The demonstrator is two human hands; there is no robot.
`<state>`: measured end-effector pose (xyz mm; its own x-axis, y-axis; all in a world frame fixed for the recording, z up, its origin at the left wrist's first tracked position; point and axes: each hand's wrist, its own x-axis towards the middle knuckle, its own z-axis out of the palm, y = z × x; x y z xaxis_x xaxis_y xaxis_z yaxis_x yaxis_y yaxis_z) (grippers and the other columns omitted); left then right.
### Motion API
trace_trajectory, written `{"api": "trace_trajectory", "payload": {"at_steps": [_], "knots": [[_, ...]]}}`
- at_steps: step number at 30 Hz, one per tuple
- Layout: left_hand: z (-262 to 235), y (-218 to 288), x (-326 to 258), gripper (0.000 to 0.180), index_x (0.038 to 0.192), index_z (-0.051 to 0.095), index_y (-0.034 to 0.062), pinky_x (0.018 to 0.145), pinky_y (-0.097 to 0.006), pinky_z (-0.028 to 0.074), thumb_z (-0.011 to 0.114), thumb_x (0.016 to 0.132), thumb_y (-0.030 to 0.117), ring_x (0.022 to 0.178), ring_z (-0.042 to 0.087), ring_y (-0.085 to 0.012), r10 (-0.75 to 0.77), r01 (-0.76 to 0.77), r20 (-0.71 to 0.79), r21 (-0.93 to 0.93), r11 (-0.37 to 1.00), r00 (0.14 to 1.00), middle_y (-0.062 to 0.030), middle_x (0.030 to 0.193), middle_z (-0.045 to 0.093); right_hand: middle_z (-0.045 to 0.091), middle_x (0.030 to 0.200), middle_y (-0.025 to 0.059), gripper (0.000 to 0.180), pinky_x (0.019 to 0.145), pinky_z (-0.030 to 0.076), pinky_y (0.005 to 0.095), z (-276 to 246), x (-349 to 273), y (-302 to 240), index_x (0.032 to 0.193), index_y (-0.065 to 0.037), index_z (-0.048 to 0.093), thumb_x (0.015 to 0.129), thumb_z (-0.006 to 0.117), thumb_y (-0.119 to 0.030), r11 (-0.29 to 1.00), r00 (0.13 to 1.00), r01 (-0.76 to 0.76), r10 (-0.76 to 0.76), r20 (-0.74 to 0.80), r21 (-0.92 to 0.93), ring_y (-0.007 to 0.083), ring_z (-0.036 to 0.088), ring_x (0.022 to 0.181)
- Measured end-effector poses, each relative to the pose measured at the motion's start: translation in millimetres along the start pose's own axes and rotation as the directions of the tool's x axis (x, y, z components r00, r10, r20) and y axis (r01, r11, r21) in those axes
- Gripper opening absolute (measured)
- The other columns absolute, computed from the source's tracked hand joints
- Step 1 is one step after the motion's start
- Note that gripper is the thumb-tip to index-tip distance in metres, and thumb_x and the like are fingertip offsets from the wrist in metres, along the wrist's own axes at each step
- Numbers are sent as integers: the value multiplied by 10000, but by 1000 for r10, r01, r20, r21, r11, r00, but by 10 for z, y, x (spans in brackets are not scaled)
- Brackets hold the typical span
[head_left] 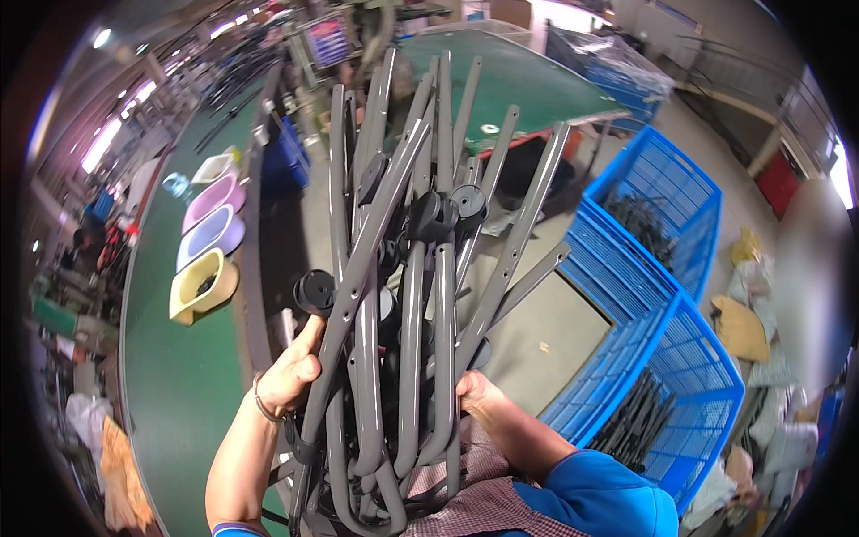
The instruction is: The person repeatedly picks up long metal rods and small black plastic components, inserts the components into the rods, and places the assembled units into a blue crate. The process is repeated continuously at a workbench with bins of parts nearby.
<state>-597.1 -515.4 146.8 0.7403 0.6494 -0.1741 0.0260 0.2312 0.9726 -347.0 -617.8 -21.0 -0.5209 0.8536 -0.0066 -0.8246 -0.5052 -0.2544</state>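
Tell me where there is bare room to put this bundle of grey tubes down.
Free: the green belt below the yellow seat, and the grey floor between the tube bundle and the blue baskets. Crowded: the belt above, with its row of coloured seats, and both baskets, which hold dark parts.
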Motion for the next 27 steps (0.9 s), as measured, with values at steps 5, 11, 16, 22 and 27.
{"api": "trace_trajectory", "payload": {"at_steps": [5, 11, 16, 22, 27], "knots": [[159, -18, 998, 1265, 1601, 143, 63, 1123, -399, 400, 807, 714, 673, 1359, 471, -240, -90, 108, 237, -64, 992, 967, -136, 1514, 423, 725, 1017, 132, 527, 819, 632, 440, -242, -230, -460, 1175, -11, 636, 732, 869, -174, 968, 963, 249, -252, 99, 42, 269, 734, 887], [376, 102, 2480, 968, 1546, 308, 85, 1087, -394, 465, 695, 855, 641, 1300, 535, -222, -234, 294, 431, -77, 953, 871, -125, 1443, 501, 722, 982, 94, 558, 806, 641, 417, -407, -333, -1478, 1175, -16, 638, 732, 896, -237, 857, 855, 513, -516, -53, -52, 240, 736, 853], [770, 381, 4137, 734, 1484, 445, 136, 1002, -374, 544, 656, 927, 564, 1181, 627, -192, -219, 372, 561, -174, 912, 798, -65, 1357, 594, 723, 879, 80, 543, 653, 629, 361, -697, -438, -3110, 1095, -8, 668, 742, 881, -360, 771, 761, 567, -625, -174, -289, 203, 715, 732], [1126, 524, 6078, 968, 1512, 434, 92, 1023, -457, 537, 558, 841, 779, 1229, 621, -270, -28, 188, 542, -242, 952, 840, -149, 1444, 551, 710, 1157, 198, 785, 917, 606, 455, -950, -632, -5535, 1248, 29, 629, 696, 874, -473, 769, 806, 434, -564, -179, -469, 317, 721, 998], [1574, 612, 7022, 943, 1409, 517, 24, 1002, -457, 552, 575, 838, 773, 1180, 644, -270, 211, 172, 565, -548, 819, 798, -171, 1314, 632, 696, 1184, 217, 779, 878, 618, 472, -32, -544, -6610, 1293, 68, 590, 745, 868, -412, 750, 825, 331, -524, -210, -572, 321, 722, 1013]]}}
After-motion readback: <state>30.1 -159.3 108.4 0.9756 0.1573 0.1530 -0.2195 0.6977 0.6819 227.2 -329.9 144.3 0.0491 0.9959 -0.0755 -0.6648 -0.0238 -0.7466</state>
